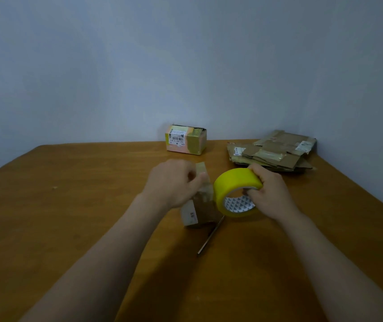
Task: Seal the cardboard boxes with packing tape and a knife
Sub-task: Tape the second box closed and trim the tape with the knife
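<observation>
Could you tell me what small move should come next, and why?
Probably pull the tape roll away from the small box to draw tape: the right hand grips it beside the box, the left hand holds the box, and the knife lies unused.

A brown wooden table (pixel 69 228) carries everything. Near its middle sits a small cardboard box (pixel 197 212), and a thin knife (pixel 210 235) lies flat at that box's near corner, slanting toward the near edge. A yellow tape roll (pixel 234 182) is just right of the box (whether it touches the wood is unclear). At the far edge stands a taped box (pixel 185 139) with a label. In the far right corner lies a pile of flattened cardboard (pixel 271 151).
</observation>
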